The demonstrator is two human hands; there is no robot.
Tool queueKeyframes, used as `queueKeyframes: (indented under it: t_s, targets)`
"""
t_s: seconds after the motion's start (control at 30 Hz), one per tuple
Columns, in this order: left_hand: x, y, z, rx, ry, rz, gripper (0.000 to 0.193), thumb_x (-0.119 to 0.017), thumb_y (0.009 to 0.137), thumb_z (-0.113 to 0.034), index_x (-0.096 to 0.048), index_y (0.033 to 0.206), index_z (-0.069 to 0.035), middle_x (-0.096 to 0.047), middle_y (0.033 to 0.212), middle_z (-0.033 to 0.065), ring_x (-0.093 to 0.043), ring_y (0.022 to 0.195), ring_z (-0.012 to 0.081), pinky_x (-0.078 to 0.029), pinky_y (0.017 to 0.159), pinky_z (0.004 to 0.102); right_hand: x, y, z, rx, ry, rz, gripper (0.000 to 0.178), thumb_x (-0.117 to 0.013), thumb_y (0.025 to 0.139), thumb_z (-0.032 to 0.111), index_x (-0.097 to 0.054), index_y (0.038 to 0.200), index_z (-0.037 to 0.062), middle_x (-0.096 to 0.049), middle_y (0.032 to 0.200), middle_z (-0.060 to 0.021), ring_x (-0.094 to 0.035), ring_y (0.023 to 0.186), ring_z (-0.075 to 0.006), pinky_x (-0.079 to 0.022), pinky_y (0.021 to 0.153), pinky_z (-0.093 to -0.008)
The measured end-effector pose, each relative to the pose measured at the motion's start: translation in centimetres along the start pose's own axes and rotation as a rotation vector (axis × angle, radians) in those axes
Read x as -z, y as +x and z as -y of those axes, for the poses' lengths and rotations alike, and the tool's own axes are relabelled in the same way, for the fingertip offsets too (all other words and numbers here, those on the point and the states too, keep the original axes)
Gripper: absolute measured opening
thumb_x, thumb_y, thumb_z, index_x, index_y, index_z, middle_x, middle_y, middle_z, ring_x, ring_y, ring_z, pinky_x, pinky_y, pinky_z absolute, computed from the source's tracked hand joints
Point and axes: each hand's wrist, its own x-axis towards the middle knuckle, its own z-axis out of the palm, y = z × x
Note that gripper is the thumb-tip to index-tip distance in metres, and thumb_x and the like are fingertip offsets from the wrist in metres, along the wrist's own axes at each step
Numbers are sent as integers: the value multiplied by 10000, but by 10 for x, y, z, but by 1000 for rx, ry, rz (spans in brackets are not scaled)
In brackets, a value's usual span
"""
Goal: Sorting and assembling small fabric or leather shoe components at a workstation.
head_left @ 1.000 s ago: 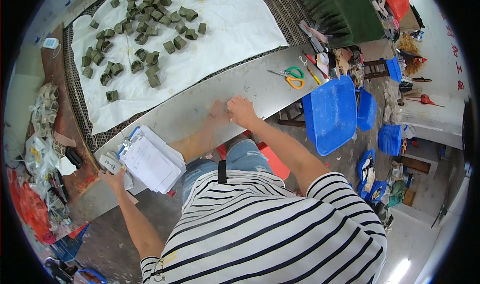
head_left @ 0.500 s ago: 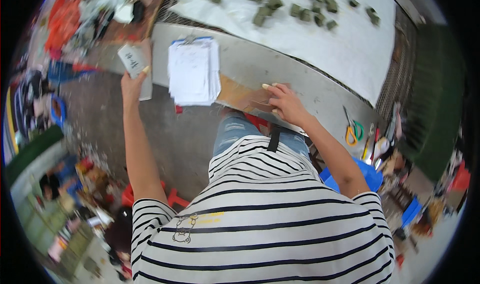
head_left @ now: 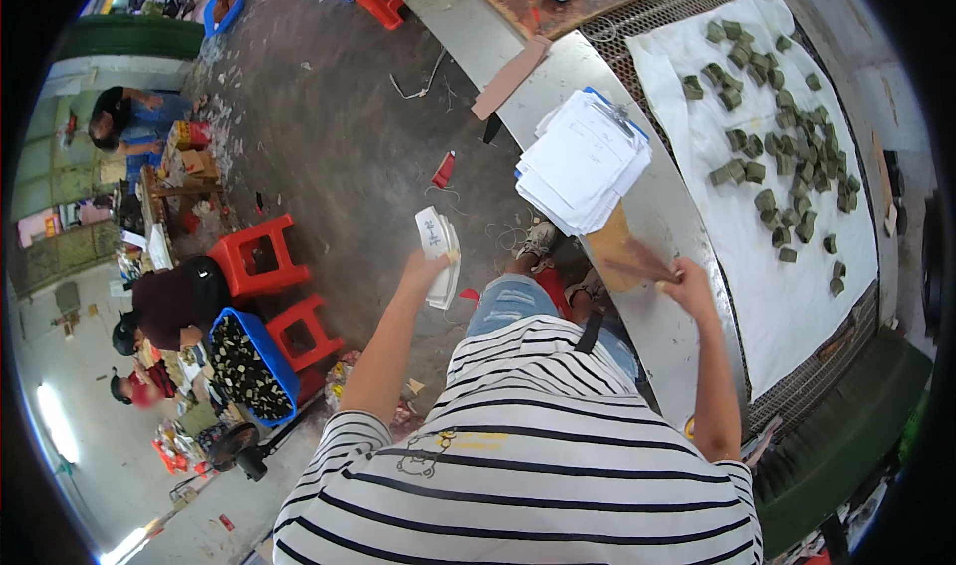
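My left hand (head_left: 423, 271) is closed on a small stack of white, slightly curved pieces (head_left: 438, 274) with handwriting on the top one, held out over the floor. My right hand (head_left: 690, 288) pinches the end of a thin brown strip (head_left: 640, 258), blurred by motion, above the bench edge. Under that strip lies a tan board (head_left: 609, 242) on the grey metal bench (head_left: 687, 217). Beside it, a blue clipboard (head_left: 637, 135) carries a thick, uneven pile of white papers (head_left: 573, 162).
Right of the bench, many small green folded pieces (head_left: 787, 152) lie on a white cloth (head_left: 687, 97) over mesh. A pinkish-brown strip (head_left: 513, 75) overhangs the bench edge. Red stools (head_left: 257, 256) and a blue crate (head_left: 284, 366) of dark pieces stand left; people sit beyond.
The view has swung left, bringing the stools and people into sight. My right hand has gone from resting at the bench edge to gripping the brown strip. The white pieces stay in my left hand.
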Motion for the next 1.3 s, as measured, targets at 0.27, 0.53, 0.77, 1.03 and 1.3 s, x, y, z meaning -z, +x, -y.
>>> queueKeyframes:
  t_s: [0.27, 0.53, 0.77, 1.03, 1.3]
  targets:
    - [44, 11, 18, 127, -181, -64, 445, -736, 766, -195, -574, 1086, 69, -662, 956, 144, -651, 819, 228, -520, 709, 362, 51, 164, 209, 535, 168, 41, 408, -626, 793, 101, -556, 1189, 31, -668, 922, -104, -635, 740, -150, -506, 639, -302]
    - [58, 4, 21, 155, -395, -82, 442, -726, 778, -179, -579, 1150, 9, -659, 1001, 81, -634, 863, 178, -502, 751, 328, 7, 338, 335, 546, -645, 66, 429, -682, 724, 167, -605, 1142, 107, -636, 1054, -140, -606, 1002, -286, -505, 807, -416]
    - [-20, 3, -64, -1, -160, 341, 399, -662, 862, -204, -550, 1181, 8, -640, 1052, 59, -611, 930, 156, -485, 816, 311, -12, 247, 278, 516, -261, -198, 376, -654, 734, 107, -620, 1107, 73, -657, 1059, -154, -622, 911, -361, -493, 846, -436]
    - [-186, -23, -133, -548, 244, 937, 462, -650, 801, -227, -538, 1178, 14, -645, 1067, 126, -623, 937, 220, -474, 845, 338, -53, -31, 123, -463, 1148, -82, 308, -584, 911, 260, -622, 1136, 54, -660, 960, -37, -602, 770, -96, -496, 662, -221]
    - [-375, -92, -116, -920, 990, 1253, 629, -697, 697, -368, -525, 1180, -4, -625, 1105, 223, -601, 996, 381, -470, 862, 416, -121, -180, -39, -677, 1088, -556, 256, -592, 888, 180, -627, 1103, 44, -661, 902, -27, -625, 774, -93, -514, 606, -220]
